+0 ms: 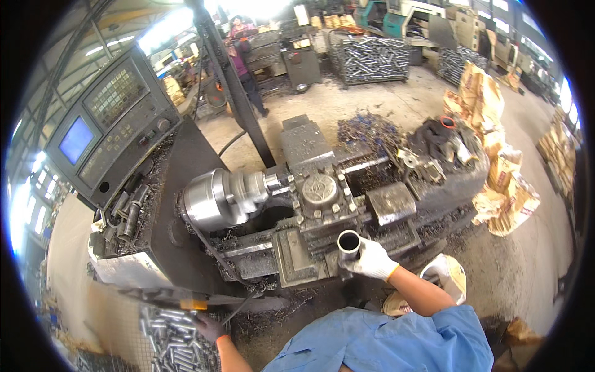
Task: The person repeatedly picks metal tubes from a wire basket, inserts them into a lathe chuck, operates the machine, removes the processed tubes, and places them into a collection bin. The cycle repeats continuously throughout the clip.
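Left hand (209, 327) closed on a rod in the wire basket (133, 332) of metal tubes (176, 344); right hand (373, 259) gripping a tube (349, 243).

White glove on the right hand (374, 260), dark grey glove on the left hand (209, 327), silver-grey metal tube (349, 243), shiny silver chuck (217, 198) at 9 o'clock of it, blue sleeve (434, 338), blue screen (76, 140) on grey control panel (118, 118), yellow-brown sacks (505, 180) at 3 o'clock
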`<state>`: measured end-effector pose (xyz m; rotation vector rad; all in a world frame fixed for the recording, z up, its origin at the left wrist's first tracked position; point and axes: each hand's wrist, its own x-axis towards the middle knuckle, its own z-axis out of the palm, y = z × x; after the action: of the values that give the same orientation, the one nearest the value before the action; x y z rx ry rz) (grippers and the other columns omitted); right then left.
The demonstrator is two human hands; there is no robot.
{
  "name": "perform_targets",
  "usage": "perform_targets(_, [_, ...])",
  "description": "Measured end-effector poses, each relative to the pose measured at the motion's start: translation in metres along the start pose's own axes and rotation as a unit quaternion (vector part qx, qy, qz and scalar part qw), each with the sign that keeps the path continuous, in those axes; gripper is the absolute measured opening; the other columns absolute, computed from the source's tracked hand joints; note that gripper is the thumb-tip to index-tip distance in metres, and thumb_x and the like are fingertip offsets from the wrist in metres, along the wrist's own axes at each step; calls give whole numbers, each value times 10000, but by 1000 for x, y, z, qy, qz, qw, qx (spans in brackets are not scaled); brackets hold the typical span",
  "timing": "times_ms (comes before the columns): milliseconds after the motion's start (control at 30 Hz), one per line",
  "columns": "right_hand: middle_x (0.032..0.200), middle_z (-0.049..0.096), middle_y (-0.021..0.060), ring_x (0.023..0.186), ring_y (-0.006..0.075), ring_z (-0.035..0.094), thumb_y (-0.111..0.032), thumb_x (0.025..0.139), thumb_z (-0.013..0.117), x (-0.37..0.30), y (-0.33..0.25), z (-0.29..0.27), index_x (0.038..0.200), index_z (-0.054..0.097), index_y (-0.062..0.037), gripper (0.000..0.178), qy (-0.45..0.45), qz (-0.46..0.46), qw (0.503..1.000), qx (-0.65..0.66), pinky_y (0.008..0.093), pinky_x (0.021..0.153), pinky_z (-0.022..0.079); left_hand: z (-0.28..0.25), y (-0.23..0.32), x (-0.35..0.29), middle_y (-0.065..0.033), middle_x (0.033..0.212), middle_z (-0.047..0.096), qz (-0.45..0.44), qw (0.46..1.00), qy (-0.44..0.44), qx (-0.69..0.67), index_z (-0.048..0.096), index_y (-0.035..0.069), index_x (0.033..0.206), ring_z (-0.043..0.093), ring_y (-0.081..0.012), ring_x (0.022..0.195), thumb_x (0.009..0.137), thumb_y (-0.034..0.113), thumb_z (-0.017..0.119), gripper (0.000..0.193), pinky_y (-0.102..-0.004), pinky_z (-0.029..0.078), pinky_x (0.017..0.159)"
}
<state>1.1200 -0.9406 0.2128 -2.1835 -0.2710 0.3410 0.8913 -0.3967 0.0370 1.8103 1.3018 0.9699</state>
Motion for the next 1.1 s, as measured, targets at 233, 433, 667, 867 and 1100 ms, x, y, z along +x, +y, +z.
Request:
perform_targets(233, [1166,778,171,1072,359,750,-440,856,787,62,-9,-119,1241,760,-104,511,-185,-206,944,-180,436,956,597,-27,6,36,-151,1231,708,-103,988,-110,-16,647,59,1327,709,-307,1032,1077,396,546,431,-415,581,908])
perform_targets(433, [936,794,88,745,224,772,-237,954,722,204,-87,-138,1057,780,-85,192,4,-501,850,-165,338,679,642,19,40,-42,-26,950,649,-190,938,-89,-275,650,106,1124,610,-171,745,1006,262,675,197,-332,535,661])
perform_targets(667, [971,788,95,835,165,659,-194,833,821,378,-120,-2,1109,799,-2,337,-342,-167,900,-211,384,727,524,105,93,-157,5,1069,667,-150,913,-270,-266,680,71,1215,580,-93,900,1026,152,689,205,-280,512,754])
perform_targets(867, [1227,776,175,1104,277,750,-299,930,742,414,-79,-135,1280,731,-30,441,-201,-108,926,-301,409,950,617,43,96,-138,-56,1175,676,-82,938,-276,-192,638,17,1310,625,-138,986,1035,108,643,290,-302,548,866])
perform_targets(1100, [1096,797,205,992,391,770,-380,915,666,409,-91,-140,1071,816,-34,408,-8,-117,865,-488,503,883,600,85,251,-28,-215,1355,654,322,912,-254,-3,576,-8,1438,618,-415,1301,953,152,718,530,-465,487,1115])
